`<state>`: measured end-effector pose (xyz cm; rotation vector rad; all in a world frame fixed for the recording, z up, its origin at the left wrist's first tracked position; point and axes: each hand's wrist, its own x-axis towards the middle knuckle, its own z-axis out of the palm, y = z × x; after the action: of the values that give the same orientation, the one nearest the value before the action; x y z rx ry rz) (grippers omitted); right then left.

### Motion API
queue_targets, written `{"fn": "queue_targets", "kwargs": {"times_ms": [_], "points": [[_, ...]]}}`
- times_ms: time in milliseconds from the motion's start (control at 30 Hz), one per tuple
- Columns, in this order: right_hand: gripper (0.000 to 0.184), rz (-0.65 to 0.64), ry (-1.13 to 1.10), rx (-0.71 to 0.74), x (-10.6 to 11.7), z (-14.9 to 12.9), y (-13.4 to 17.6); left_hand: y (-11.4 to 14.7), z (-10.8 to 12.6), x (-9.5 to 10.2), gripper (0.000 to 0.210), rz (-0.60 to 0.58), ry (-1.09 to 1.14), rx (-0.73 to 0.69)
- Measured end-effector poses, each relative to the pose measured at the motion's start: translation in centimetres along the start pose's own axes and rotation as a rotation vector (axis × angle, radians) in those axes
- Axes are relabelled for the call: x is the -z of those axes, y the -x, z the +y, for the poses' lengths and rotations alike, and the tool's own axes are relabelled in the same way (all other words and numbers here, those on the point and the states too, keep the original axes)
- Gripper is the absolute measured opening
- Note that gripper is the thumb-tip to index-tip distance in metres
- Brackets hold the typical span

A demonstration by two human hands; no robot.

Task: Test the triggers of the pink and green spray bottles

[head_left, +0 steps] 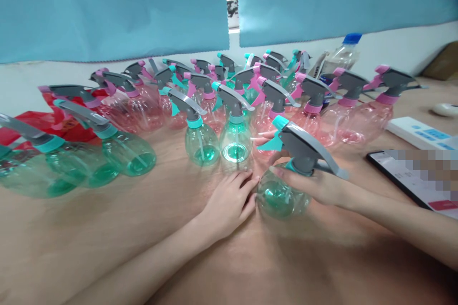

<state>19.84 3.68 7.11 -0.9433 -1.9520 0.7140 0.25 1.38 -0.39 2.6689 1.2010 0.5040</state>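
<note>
My right hand [311, 183] is wrapped round the neck of a clear green spray bottle [277, 200] with a grey and turquoise trigger head. The bottle leans a little, its base at or just above the table. My left hand [232, 200] lies palm down on the table just left of that bottle, fingers stretched forward, holding nothing. Beyond my left hand two more green spray bottles stand upright, a nearer-left one [202, 145] and another green spray bottle [236, 140]. Pink spray bottles [311, 124] stand in rows behind them.
Several green spray bottles [129, 152] stand at the left, beside red plastic bags [67, 121]. A phone [411, 176], a white box [422, 133] and a white mouse [445, 109] lie at the right. A blue-capped bottle [343, 55] stands at the back, near blue curtains [118, 5].
</note>
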Motion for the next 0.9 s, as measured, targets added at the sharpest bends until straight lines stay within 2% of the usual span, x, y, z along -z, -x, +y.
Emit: {"fn": "queue_targets", "kwargs": {"times_ms": [100,233,467,733,900], "points": [[0.008,-0.028,0.000,-0.018,0.2,0.1,0.0,0.1,-0.1,0.1,0.033,-0.006,0.007,0.002],[0.017,-0.079,-0.067,-0.012,0.2,-0.2,-0.2,0.2,-0.3,0.2,0.034,-0.005,0.021,0.008],[0.020,-0.081,-0.161,0.009,0.5,-0.5,-0.4,0.7,-0.9,0.3,0.037,-0.011,-0.001,0.022],[0.011,-0.133,-0.009,0.023,0.7,-0.3,-0.1,0.8,-0.9,0.5,0.037,-0.018,-0.008,0.026],[0.016,-0.116,-0.006,0.035,0.7,-0.2,-0.2,0.7,-0.9,0.5,0.037,-0.010,-0.012,0.019]]}}
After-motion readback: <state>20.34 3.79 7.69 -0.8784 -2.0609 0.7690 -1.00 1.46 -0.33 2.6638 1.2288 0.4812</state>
